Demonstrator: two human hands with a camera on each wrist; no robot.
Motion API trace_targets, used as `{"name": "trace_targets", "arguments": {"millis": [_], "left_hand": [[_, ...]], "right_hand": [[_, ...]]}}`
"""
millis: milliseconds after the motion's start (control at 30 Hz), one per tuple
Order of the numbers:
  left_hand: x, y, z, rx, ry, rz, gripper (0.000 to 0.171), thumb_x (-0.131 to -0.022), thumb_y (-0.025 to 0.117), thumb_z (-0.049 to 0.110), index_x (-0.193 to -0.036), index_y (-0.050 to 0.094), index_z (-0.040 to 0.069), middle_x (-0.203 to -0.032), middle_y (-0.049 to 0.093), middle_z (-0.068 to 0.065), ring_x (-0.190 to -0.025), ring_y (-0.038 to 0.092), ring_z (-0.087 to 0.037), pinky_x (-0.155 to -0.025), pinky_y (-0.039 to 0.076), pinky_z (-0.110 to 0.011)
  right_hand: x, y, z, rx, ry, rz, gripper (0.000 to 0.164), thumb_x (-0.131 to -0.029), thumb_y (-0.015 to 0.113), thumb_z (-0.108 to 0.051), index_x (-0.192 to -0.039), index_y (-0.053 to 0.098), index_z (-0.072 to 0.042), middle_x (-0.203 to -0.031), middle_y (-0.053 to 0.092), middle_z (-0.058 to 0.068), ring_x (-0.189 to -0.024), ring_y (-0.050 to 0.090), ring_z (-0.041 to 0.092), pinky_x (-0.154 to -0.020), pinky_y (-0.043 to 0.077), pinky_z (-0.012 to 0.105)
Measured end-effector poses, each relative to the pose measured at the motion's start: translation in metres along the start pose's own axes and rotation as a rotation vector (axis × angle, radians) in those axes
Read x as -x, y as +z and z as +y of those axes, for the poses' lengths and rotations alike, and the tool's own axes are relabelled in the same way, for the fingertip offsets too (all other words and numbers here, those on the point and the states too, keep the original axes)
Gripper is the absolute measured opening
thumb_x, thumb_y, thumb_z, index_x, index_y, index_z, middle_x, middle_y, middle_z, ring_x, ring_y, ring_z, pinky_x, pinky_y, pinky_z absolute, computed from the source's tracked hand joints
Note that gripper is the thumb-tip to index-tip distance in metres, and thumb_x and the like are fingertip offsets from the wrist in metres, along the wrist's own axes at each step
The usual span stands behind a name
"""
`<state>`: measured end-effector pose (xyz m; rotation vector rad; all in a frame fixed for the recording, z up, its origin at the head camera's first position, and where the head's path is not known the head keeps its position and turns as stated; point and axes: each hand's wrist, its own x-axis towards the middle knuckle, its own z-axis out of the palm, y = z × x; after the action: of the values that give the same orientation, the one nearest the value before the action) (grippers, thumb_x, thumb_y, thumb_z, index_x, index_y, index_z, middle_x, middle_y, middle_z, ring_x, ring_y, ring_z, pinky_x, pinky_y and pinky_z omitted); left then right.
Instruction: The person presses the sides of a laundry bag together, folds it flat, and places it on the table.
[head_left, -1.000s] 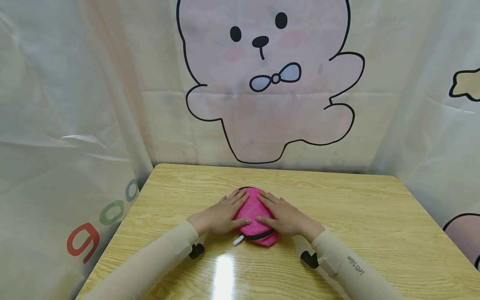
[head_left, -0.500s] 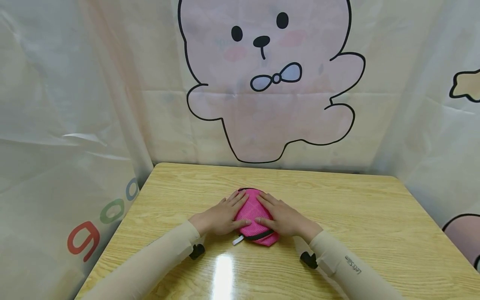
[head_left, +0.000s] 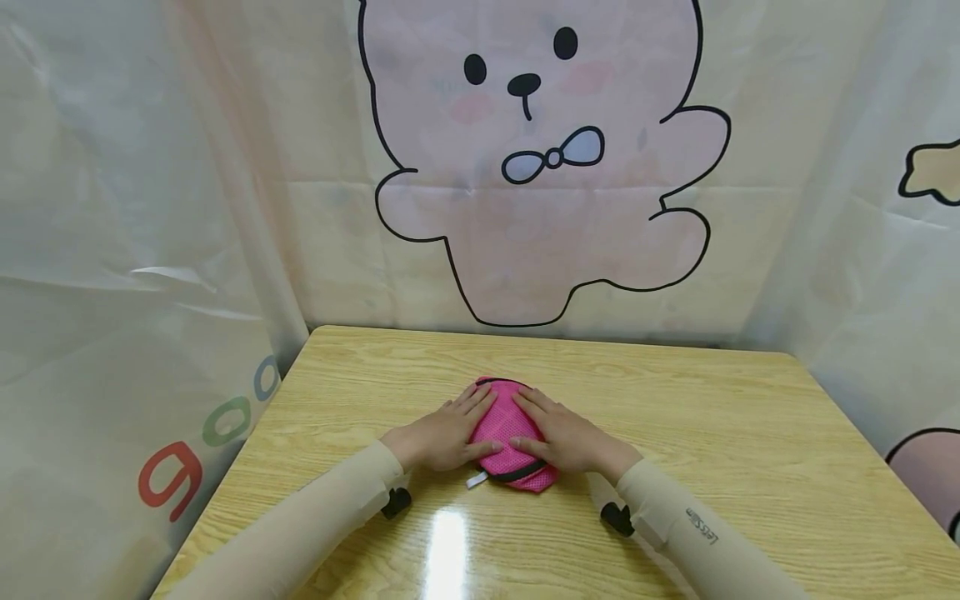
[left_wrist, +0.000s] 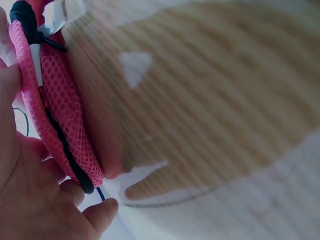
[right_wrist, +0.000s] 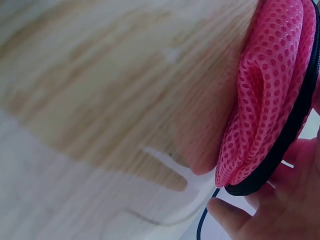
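A pink mesh pouch (head_left: 506,425) with black zipper edging lies on the wooden table, between both hands. My left hand (head_left: 448,432) rests on its left side, fingers spread and mostly straight. From the other side, my right hand (head_left: 567,433) lies on the pouch in the same way. Both thumbs point inward across the top. A small white tag (head_left: 477,480) sticks out at the near left. In the left wrist view the black zipper (left_wrist: 62,137) runs along the side of the pouch. The right wrist view shows the folded mesh side (right_wrist: 260,95) of the pouch. Its contents cannot be seen.
The wooden table (head_left: 697,433) stretches out around the pouch, with a bright light reflection near the front. Behind it hangs a pale curtain (head_left: 330,250) printed with a bear; similar curtains close off both sides.
Both hands keep nearly the same place on the pouch. At its far edge the black band has dropped slightly, and a sliver of pink shows beyond it.
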<state>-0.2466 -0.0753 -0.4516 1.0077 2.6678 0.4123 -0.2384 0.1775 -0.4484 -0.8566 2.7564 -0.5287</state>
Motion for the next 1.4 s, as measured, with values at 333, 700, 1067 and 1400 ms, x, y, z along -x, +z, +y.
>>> {"name": "trace_targets", "arguments": {"millis": [333, 700, 1067, 1400], "left_hand": [[-0.0018, 0.0005, 0.0007, -0.011, -0.018, -0.026, 0.087, -0.106, 0.040, 0.063, -0.168, 0.010, 0.009, -0.176, 0.006, -0.012, -0.163, 0.002, -0.033, -0.127, 0.026, -0.057], [-0.0039, 0.0002, 0.0035, -0.025, -0.038, -0.044, 0.087, -0.106, 0.043, 0.061, -0.167, 0.011, 0.008, -0.176, 0.008, -0.012, -0.163, 0.004, -0.034, -0.127, 0.026, -0.056], [-0.0055, 0.0011, 0.0056, -0.018, -0.050, -0.054, 0.088, -0.105, 0.043, 0.063, -0.168, 0.011, 0.010, -0.176, 0.008, -0.010, -0.163, 0.003, -0.032, -0.127, 0.024, -0.058], [-0.0057, -0.0066, 0.0067, -0.024, -0.036, -0.016, 0.089, -0.104, 0.041, 0.067, -0.168, 0.011, 0.013, -0.176, 0.008, -0.007, -0.163, 0.004, -0.031, -0.129, 0.016, -0.059]], "right_hand": [[-0.0031, 0.0002, 0.0011, 0.013, 0.014, -0.037, 0.082, -0.104, 0.056, -0.052, -0.163, 0.028, -0.004, -0.171, 0.024, 0.018, -0.158, 0.026, 0.041, -0.124, 0.030, 0.058], [-0.0033, -0.0021, 0.0008, 0.021, 0.014, -0.051, 0.081, -0.104, 0.058, -0.050, -0.163, 0.029, -0.002, -0.170, 0.025, 0.019, -0.157, 0.028, 0.042, -0.124, 0.031, 0.058], [-0.0009, -0.0009, 0.0024, -0.008, 0.020, -0.047, 0.083, -0.103, 0.058, -0.052, -0.163, 0.028, -0.003, -0.171, 0.025, 0.019, -0.158, 0.026, 0.040, -0.125, 0.029, 0.060], [0.0010, -0.0058, 0.0050, 0.023, 0.018, -0.006, 0.083, -0.103, 0.057, -0.055, -0.164, 0.028, -0.007, -0.171, 0.025, 0.016, -0.159, 0.022, 0.040, -0.124, 0.023, 0.067]]}}
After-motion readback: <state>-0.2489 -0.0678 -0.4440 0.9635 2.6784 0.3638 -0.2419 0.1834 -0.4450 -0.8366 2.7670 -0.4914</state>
